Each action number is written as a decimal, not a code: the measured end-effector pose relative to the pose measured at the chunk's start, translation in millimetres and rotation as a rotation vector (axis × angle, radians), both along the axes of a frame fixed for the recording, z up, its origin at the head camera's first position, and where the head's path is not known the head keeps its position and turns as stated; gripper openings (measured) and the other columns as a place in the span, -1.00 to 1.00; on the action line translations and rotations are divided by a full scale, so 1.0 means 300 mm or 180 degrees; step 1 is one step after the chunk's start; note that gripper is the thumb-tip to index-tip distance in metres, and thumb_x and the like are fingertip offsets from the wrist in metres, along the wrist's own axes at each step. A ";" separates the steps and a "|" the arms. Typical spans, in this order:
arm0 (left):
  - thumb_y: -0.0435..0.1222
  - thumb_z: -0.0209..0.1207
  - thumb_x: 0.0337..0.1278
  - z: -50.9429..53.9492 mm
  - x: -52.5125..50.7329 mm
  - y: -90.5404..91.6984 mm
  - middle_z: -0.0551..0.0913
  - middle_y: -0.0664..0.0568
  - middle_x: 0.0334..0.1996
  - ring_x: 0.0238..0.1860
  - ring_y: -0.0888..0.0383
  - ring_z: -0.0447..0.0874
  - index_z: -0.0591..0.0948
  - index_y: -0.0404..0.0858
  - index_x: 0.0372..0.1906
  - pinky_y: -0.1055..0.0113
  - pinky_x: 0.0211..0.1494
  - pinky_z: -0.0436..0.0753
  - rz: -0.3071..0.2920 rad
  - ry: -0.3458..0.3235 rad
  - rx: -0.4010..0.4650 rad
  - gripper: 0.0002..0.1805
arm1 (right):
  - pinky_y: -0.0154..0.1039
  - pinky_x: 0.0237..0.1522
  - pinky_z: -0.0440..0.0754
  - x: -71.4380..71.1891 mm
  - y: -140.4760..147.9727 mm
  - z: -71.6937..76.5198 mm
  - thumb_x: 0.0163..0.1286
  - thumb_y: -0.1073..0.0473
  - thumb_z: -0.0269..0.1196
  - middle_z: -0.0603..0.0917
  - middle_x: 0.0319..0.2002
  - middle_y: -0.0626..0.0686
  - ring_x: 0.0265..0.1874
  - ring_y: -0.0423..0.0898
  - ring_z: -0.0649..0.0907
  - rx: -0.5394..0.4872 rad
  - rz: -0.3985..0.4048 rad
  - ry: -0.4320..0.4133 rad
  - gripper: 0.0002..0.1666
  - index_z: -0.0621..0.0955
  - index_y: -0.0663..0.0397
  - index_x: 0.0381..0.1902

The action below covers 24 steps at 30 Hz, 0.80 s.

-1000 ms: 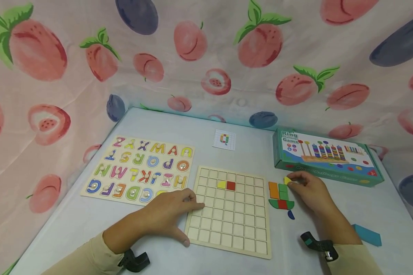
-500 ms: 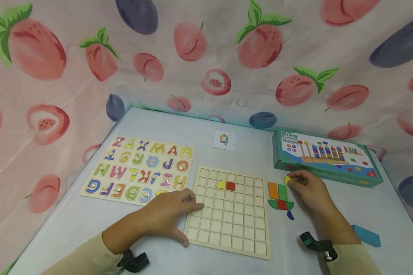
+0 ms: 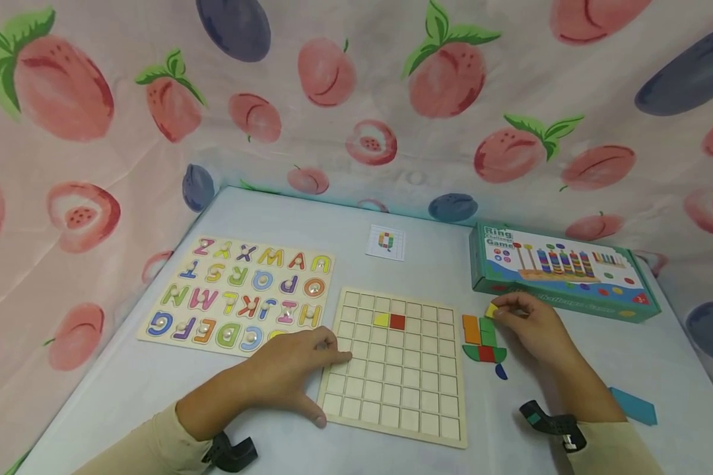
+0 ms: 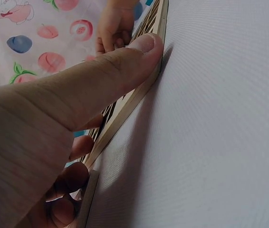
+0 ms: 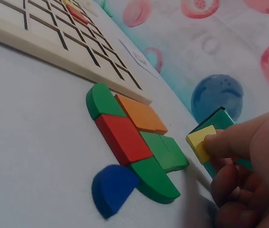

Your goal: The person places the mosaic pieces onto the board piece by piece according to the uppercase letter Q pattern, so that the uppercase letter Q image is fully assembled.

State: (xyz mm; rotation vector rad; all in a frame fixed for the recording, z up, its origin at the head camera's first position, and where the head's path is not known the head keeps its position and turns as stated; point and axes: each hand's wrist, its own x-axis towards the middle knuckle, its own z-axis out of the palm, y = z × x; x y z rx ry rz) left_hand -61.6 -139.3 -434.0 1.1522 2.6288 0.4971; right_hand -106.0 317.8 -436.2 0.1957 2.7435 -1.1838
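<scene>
My right hand (image 3: 535,326) pinches a small yellow block (image 5: 202,144) between thumb and finger, raised off the table just beyond the loose coloured pieces. Below it lie two orange pieces (image 5: 141,114), green squares (image 5: 165,151), a red square (image 5: 123,138) between two rounded green pieces, and a blue rounded piece (image 5: 114,189). My left hand (image 3: 285,369) rests at the left edge of a wooden grid board (image 3: 403,399), its thumb straight along the near-left corner. In the grid sit one yellow piece (image 3: 381,319) and one red square (image 3: 397,322), side by side.
A wooden alphabet puzzle board (image 3: 237,290) lies to the left, partly under my left hand. Behind the grid is a small pattern card (image 3: 385,242). A green game box (image 3: 564,270) stands at the back right; a blue block (image 3: 633,406) lies beside my right forearm.
My right hand has raised the yellow block from beside the green squares and shifted it slightly left. The left hand and the grid board stay as they were.
</scene>
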 end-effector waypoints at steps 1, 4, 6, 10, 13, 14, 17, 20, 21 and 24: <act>0.38 0.60 -0.35 0.000 0.000 0.000 0.49 0.25 0.15 -0.03 0.29 0.48 0.59 0.13 0.48 0.28 0.02 0.58 0.0001 0.0002 -0.0001 0.10 | 0.05 0.14 0.48 -0.001 -0.002 0.002 0.65 0.01 0.21 0.64 0.10 0.20 0.14 0.18 0.51 -0.0002 0.0009 -0.0016 -0.59 0.64 0.12 0.27; 0.39 0.60 -0.34 -0.001 0.000 -0.001 0.49 0.24 0.15 -0.02 0.29 0.49 0.59 0.13 0.48 0.28 0.02 0.58 -0.0001 0.0008 0.0001 0.10 | -0.04 0.08 0.53 -0.006 -0.010 0.007 0.66 -0.02 0.21 0.63 0.11 0.18 0.13 0.16 0.51 -0.0028 0.0038 -0.0040 -0.57 0.64 0.10 0.29; 0.39 0.60 -0.34 -0.001 0.000 -0.001 0.49 0.24 0.15 -0.02 0.29 0.48 0.59 0.13 0.48 0.28 0.02 0.58 -0.0005 0.0015 0.0001 0.10 | -0.16 0.00 0.58 -0.009 -0.021 0.013 0.66 -0.04 0.21 0.62 0.10 0.17 0.11 0.13 0.51 -0.0054 0.0060 -0.0027 -0.56 0.64 0.10 0.29; 0.39 0.60 -0.34 -0.003 -0.002 -0.001 0.48 0.24 0.15 -0.03 0.29 0.48 0.58 0.13 0.48 0.30 0.02 0.58 -0.0020 0.0019 -0.0008 0.10 | -0.31 -0.18 0.60 -0.012 -0.053 0.029 0.65 0.01 0.23 0.60 0.06 0.19 0.02 0.10 0.51 -0.0239 0.0110 0.0061 -0.58 0.65 0.15 0.27; 0.39 0.60 -0.33 -0.004 -0.003 -0.001 0.48 0.24 0.15 -0.04 0.29 0.48 0.58 0.14 0.48 0.31 0.01 0.57 -0.0028 0.0014 -0.0010 0.10 | -0.28 -0.21 0.59 -0.010 -0.086 0.044 0.65 0.05 0.23 0.59 0.05 0.20 -0.03 0.11 0.53 -0.0401 0.0122 0.0073 -0.60 0.65 0.17 0.26; 0.39 0.60 -0.33 -0.004 -0.003 -0.001 0.48 0.24 0.15 -0.04 0.29 0.48 0.58 0.14 0.49 0.31 0.01 0.57 -0.0028 0.0017 -0.0012 0.10 | -0.27 -0.20 0.59 -0.009 -0.098 0.049 0.65 0.05 0.23 0.60 0.06 0.19 -0.03 0.11 0.54 -0.0422 0.0129 0.0079 -0.60 0.66 0.16 0.25; 0.39 0.60 -0.33 -0.005 -0.002 -0.002 0.48 0.24 0.15 -0.04 0.29 0.48 0.58 0.14 0.49 0.31 0.01 0.57 -0.0024 0.0015 -0.0013 0.10 | -0.24 -0.14 0.60 -0.012 -0.132 0.059 0.64 0.08 0.24 0.61 0.05 0.18 -0.04 0.11 0.59 -0.0479 0.0185 0.0116 -0.63 0.67 0.16 0.23; 0.38 0.60 -0.33 -0.003 -0.003 0.000 0.48 0.24 0.15 -0.03 0.28 0.48 0.58 0.14 0.49 0.30 0.02 0.57 -0.0008 -0.0011 -0.0028 0.10 | -0.20 -0.09 0.60 -0.015 -0.162 0.068 0.62 0.14 0.25 0.63 0.02 0.17 -0.08 0.10 0.65 -0.0512 0.0275 0.0191 -0.68 0.69 0.17 0.19; 0.38 0.60 -0.33 -0.001 -0.003 0.000 0.48 0.23 0.16 -0.03 0.28 0.47 0.58 0.14 0.49 0.30 0.02 0.57 0.0001 -0.0029 -0.0029 0.10 | -0.18 -0.10 0.60 -0.015 -0.173 0.072 0.62 0.15 0.25 0.63 0.01 0.17 -0.09 0.10 0.66 -0.0522 0.0304 0.0198 -0.69 0.69 0.18 0.18; 0.37 0.61 -0.33 0.003 -0.001 0.001 0.48 0.24 0.16 -0.03 0.29 0.46 0.58 0.13 0.50 0.30 0.03 0.57 0.0017 -0.0064 -0.0033 0.11 | -0.17 -0.11 0.61 -0.010 -0.212 0.084 0.59 0.18 0.26 0.64 -0.01 0.16 -0.12 0.08 0.68 -0.0581 0.0367 0.0175 -0.72 0.70 0.16 0.15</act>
